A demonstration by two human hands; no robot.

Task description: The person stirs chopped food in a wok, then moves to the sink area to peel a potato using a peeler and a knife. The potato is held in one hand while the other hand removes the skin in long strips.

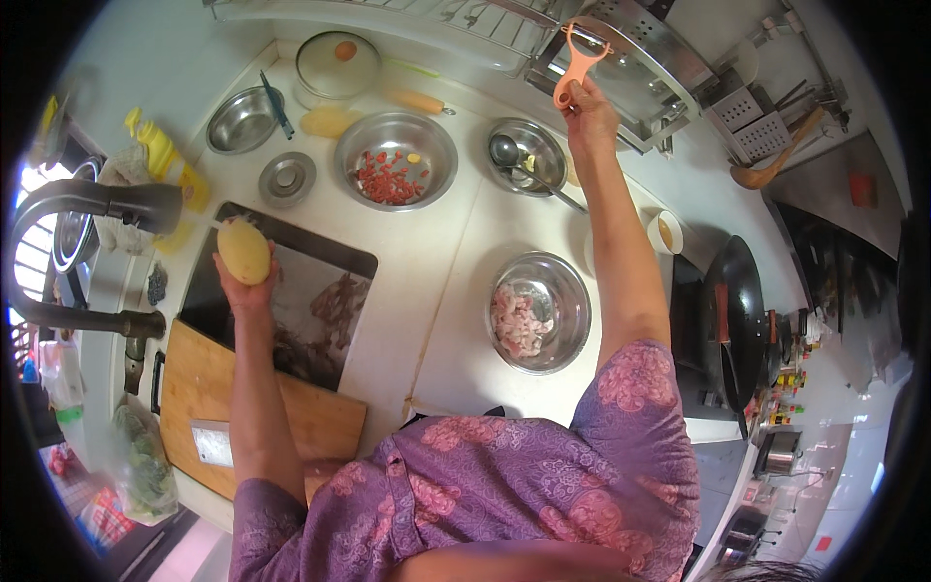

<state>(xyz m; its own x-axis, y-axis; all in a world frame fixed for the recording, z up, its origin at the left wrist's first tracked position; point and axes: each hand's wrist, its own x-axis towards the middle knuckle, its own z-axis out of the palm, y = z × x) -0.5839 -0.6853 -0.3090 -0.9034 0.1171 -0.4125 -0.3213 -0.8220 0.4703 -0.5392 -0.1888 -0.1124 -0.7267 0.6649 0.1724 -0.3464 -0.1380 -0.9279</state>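
Note:
My left hand (249, 292) holds a peeled potato (244, 252) from below, over the left part of the sink (291, 258). A thin stream of water runs from the dark faucet (149, 206) onto the potato's upper end. Brown peelings (339, 300) lie in the sink basin. Stretched far forward, my right hand (595, 124) grips an orange Y-shaped peeler (580, 64) by the end of its handle. The peeler's blade end points up at the metal dish rack (618, 54) on the wall.
Steel bowls hold red chopped pieces (389, 178), raw meat pieces (518, 320) and a ladle (505, 150). A wooden cutting board (320, 415) bearing a cleaver (212, 441) covers the sink's near edge. A wok (734, 320) stands right; a yellow bottle (164, 149) stands behind the faucet.

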